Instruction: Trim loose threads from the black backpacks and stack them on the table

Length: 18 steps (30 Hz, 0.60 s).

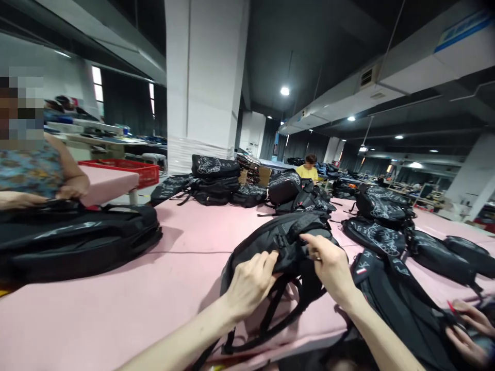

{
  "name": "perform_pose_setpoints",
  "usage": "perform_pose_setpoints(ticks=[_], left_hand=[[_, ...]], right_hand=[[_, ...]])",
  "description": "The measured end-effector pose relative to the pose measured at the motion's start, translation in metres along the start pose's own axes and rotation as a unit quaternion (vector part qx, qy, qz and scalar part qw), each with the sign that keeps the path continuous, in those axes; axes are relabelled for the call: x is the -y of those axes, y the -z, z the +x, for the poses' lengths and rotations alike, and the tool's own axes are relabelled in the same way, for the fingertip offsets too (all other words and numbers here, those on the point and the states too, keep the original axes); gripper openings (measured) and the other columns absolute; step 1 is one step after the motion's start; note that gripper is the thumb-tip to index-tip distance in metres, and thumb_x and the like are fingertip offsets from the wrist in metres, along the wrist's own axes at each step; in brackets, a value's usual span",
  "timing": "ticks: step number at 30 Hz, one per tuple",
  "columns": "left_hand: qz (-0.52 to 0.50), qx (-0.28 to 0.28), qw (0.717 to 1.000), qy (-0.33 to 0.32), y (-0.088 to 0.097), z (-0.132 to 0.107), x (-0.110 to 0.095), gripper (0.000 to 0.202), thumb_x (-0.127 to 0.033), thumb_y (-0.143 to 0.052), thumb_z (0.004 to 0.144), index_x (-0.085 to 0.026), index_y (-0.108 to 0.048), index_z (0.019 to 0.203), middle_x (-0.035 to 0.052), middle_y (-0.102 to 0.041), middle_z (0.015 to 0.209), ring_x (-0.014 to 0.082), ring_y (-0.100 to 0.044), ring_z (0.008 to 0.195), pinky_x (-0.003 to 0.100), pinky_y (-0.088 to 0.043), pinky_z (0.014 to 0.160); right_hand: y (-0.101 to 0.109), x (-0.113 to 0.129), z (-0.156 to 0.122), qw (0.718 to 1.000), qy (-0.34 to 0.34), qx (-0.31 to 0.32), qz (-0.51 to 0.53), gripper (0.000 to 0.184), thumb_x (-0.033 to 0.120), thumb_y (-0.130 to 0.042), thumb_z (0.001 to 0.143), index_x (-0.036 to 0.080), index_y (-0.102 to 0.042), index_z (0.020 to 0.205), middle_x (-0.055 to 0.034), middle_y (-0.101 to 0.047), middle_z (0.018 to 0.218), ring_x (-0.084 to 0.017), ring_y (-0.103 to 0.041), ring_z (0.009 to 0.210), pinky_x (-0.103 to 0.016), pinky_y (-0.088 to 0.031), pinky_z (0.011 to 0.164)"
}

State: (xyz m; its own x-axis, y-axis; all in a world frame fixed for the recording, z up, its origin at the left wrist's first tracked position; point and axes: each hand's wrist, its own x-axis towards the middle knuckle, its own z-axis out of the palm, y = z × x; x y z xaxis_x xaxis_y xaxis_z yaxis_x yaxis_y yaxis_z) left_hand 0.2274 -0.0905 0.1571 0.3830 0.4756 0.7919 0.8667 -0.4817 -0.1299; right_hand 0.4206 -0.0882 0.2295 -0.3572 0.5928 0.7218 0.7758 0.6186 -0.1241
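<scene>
Backpack: I see the black backpack (282, 242) lying on the pink table (116, 309) straight ahead
Left hand: my left hand (249, 283) pinches its top fabric
Right hand: my right hand (328, 263) grips the strap
Technique: I'd keep both grips close, fabric taut

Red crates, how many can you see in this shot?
1. The red crate sits at the left, behind the pale side table near the white pillar. Others may be hidden behind backpacks or people.

Dim hall lit by glaring ceiling lamps (284, 90); edges bend, foreground slightly blurred.
</scene>
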Motion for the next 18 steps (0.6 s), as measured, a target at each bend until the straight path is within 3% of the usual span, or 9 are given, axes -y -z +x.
perform_pose_setpoints(ticks=[3,6,12,15,18], left_hand=[[-0.012,-0.017,0.999,-0.041,0.001,0.0,-0.005,0.027,-0.012,-0.046,0.08,-0.012,-0.044,0.107,0.0041,-0.059,0.078,0.0183,-0.058,0.068,0.027,-0.047,0.054],[-0.018,-0.009,0.999,-0.03,0.003,-0.002,-0.005,0.02,-0.012,-0.046,0.081,-0.014,-0.046,0.102,0.0023,-0.057,0.075,0.0174,-0.057,0.066,0.027,-0.047,0.054],[-0.008,0.028,0.999,0.012,0.006,-0.004,-0.007,0.02,-0.008,-0.044,0.077,-0.017,-0.047,0.095,0.0024,-0.058,0.076,0.0186,-0.059,0.07,0.027,-0.048,0.055],[-0.009,0.041,0.999,0.013,0.007,0.0,-0.011,0.021,-0.006,-0.044,0.075,-0.017,-0.048,0.092,0.0029,-0.059,0.076,0.0198,-0.06,0.072,0.028,-0.049,0.055],[-0.019,0.037,0.999,0.015,0.007,0.003,-0.018,0.018,-0.007,-0.043,0.075,-0.017,-0.047,0.089,0.0026,-0.06,0.076,0.0194,-0.062,0.069,0.028,-0.048,0.053]], right_hand=[[0.001,0.024,0.005,0.987,0.051,0.08,-0.126,0.025,0.013,-0.048,0.079,0.024,-0.061,0.098,-0.0024,-0.065,0.079,-0.015,-0.061,0.067,-0.022,-0.035,0.053],[0.0,0.027,0.001,0.981,0.002,0.077,-0.178,0.006,0.024,-0.058,0.076,0.021,-0.059,0.081,-0.0015,-0.064,0.071,-0.017,-0.06,0.06,-0.024,-0.028,0.049],[0.002,0.008,-0.016,0.989,-0.086,0.025,-0.115,0.023,0.008,-0.05,0.077,0.021,-0.057,0.094,0.0001,-0.066,0.074,-0.016,-0.062,0.066,-0.024,-0.031,0.055],[0.003,0.008,-0.016,0.986,-0.122,0.021,-0.111,0.004,0.022,-0.056,0.079,0.021,-0.057,0.075,-0.0015,-0.065,0.073,-0.017,-0.061,0.067,-0.024,-0.032,0.055],[0.006,0.008,-0.014,0.985,-0.139,0.022,-0.104,0.007,0.024,-0.057,0.078,0.021,-0.058,0.072,-0.0011,-0.065,0.075,-0.016,-0.06,0.068,-0.024,-0.031,0.054]])
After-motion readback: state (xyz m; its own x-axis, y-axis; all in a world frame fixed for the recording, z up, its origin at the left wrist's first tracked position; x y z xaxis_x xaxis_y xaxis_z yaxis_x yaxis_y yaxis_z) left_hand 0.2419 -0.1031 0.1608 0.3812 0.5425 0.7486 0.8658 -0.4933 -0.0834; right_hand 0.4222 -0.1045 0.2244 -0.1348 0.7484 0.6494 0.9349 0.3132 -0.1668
